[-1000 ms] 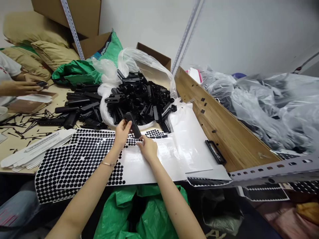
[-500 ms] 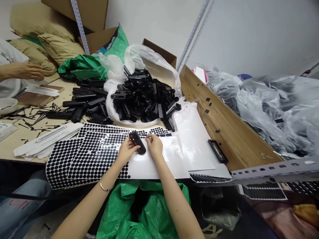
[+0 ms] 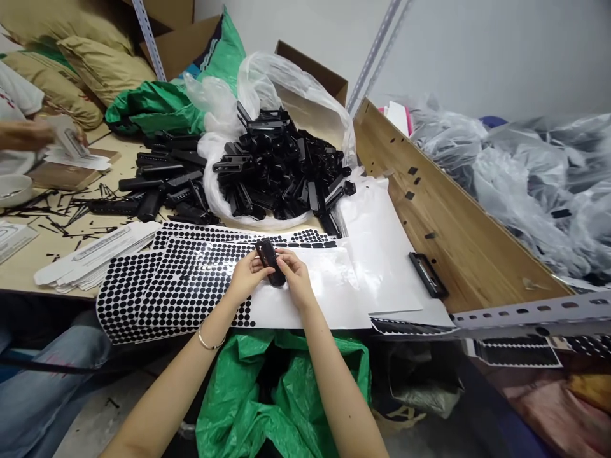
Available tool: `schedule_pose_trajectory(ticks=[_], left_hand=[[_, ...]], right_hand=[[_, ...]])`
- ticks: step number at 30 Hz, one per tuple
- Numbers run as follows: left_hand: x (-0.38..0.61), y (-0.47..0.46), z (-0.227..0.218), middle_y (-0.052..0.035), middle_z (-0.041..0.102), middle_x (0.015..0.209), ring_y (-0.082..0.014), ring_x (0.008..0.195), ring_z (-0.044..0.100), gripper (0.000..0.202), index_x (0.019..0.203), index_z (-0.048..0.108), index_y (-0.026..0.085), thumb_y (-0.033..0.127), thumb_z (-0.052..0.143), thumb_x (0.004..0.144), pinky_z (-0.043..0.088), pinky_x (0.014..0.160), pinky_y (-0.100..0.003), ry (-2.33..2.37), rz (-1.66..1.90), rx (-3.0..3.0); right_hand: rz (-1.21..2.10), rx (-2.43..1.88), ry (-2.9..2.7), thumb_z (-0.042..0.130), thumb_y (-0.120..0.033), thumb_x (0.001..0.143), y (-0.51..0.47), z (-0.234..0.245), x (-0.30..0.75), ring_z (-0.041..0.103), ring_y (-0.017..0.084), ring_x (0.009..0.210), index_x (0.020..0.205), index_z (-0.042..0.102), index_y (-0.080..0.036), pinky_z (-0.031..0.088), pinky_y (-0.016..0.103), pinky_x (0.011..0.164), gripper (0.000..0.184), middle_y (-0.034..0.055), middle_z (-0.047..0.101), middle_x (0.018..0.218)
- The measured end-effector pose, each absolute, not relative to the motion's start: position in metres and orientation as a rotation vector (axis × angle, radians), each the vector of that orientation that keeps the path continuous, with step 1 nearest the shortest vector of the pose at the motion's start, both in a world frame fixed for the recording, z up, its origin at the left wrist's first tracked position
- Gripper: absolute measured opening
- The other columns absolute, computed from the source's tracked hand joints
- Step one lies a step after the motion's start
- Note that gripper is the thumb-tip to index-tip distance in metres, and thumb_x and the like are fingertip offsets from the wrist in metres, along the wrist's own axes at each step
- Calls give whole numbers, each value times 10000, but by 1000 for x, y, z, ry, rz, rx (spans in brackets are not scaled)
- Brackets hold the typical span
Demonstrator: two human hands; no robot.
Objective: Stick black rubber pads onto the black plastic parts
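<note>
Over the sticker sheets, my left hand (image 3: 246, 277) grips a long, narrow black plastic part (image 3: 268, 256) from its left side, thumb across its lower end. On the part's right edge are the closed fingers of my right hand (image 3: 296, 277); whether a small sticker is between them is too small to tell. Below lie sheets of round black stickers (image 3: 191, 280), with dots on the left and bare white backing (image 3: 324, 280) on the right. A heap of similar black parts (image 3: 272, 172) rests in a clear plastic bag (image 3: 305, 83) beyond my hands.
A wooden board (image 3: 424, 210) edges the table on the right, with one black part (image 3: 428, 275) beside it. White cut-outs (image 3: 100, 254) are stacked at left. A co-worker's hand (image 3: 42, 133) holds white pieces. An opened green sack (image 3: 286, 407) hangs below the table edge.
My right hand has come left onto the black part, which now stands a little more upright between both hands. The co-worker's hand has picked up white pieces. The view has tilted slightly down.
</note>
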State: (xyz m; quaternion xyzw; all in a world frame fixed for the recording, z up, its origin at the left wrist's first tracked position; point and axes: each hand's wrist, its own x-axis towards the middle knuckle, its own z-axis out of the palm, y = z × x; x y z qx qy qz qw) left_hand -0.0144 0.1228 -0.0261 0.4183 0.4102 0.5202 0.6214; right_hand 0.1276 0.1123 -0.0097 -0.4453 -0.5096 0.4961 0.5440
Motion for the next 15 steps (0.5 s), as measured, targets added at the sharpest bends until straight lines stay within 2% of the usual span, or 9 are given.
schedule_pose_trajectory(ticks=[7, 15], left_hand=[[-11, 121, -28, -73, 750, 872, -232, 839, 720, 472, 954, 657, 154, 197, 837, 519, 582, 821, -395, 958, 1215, 926], [-11, 118, -25, -69, 755, 845, -239, 819, 727, 499, 984, 648, 158, 208, 836, 524, 592, 800, -399, 990, 1210, 914]], right_hand=[[1104, -1100, -1239, 640, -417, 815, 107, -12, 127, 617, 234, 1116, 760, 626, -214, 464, 409, 1011, 211, 88, 657, 1163], [1104, -1131, -1229, 652, -368, 794, 104, -9, 122, 643, 222, 1042, 730, 616, -203, 512, 385, 931, 181, 99, 662, 1152]])
